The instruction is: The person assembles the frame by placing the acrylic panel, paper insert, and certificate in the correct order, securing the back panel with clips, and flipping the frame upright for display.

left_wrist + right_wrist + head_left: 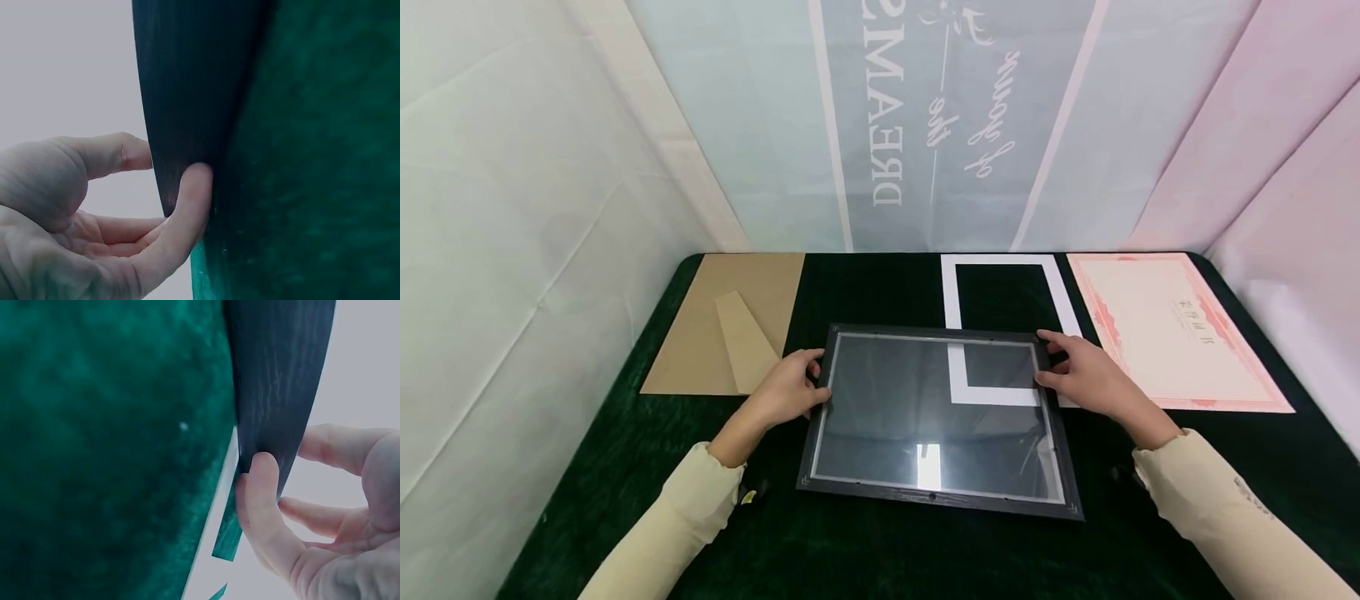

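Observation:
A dark picture frame (940, 497) with a clear pane lies in front of me in the head view, slightly askew. Its left side is gripped by my left hand (786, 387), thumb on the upper face and fingers along the outer edge. On the right side, near the far corner, my right hand (1086, 375) holds the frame the same way. In the left wrist view, the fingers (195, 194) press the dark outer side of the frame (187, 81). The right wrist view shows fingers (262, 487) against the opposite side (275, 375).
Behind the frame lies a white mat border (951, 292), partly seen through the pane. A brown backing board (688, 333) with a fold-out stand (745, 342) is at the left. At the right lies a pink-bordered certificate (1165, 325). Green cloth (865, 558) covers the table.

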Demonstrator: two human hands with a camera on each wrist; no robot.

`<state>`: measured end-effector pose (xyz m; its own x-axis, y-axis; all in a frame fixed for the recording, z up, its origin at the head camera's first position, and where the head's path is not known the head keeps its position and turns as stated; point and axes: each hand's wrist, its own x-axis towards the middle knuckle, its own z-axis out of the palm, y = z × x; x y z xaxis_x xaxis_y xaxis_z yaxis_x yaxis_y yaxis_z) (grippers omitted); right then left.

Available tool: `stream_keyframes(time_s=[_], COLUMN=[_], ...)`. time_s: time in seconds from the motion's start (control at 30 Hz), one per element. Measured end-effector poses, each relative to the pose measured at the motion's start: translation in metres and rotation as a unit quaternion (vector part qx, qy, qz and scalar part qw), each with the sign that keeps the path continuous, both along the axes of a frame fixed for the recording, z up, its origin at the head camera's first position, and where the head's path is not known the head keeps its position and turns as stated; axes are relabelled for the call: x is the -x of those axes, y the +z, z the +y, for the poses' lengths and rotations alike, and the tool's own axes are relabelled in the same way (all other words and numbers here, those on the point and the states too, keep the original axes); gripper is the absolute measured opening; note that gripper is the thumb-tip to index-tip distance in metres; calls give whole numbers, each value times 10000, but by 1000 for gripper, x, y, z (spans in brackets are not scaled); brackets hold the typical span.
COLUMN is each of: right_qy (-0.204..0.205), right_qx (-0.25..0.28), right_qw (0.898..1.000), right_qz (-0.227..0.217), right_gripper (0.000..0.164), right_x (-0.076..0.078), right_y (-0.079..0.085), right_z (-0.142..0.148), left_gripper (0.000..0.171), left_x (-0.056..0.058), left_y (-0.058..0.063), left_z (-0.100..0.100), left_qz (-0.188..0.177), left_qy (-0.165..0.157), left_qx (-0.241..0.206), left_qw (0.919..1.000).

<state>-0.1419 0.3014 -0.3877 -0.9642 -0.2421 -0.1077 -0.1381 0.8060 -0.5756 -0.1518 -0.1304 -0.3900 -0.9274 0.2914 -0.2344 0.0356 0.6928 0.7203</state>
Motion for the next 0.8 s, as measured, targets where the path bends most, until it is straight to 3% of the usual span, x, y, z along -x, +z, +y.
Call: stream_keyframes(time_s=[0.3, 0.43, 0.57, 0.67, 0.8], right_qy=[-241, -131, -80, -10, 194], right_qx=[66, 104, -403, -833, -802], right_qw=[9996, 9996, 9992, 9961, 9954], right_qz=[-99, -225, -16, 288, 480], right_gripper=[75, 72, 63, 54, 43], right_x=[7, 12, 19, 27, 41], right_y=[3, 3, 4, 5, 4], right_z=[2, 2, 3, 4, 6], left_gripper=[63, 64, 70, 78, 82], left_x=[24, 30, 28, 22, 12], left_y=[5, 3, 4, 7, 9], left_z=[6, 4, -1, -4, -3], left_qz=[420, 322, -23, -299, -549], left_qy=[-133, -262, -410, -532, -620], left_qx=[227, 365, 525, 882, 1195], left_qw=[9988, 9985, 9978, 9942, 9894])
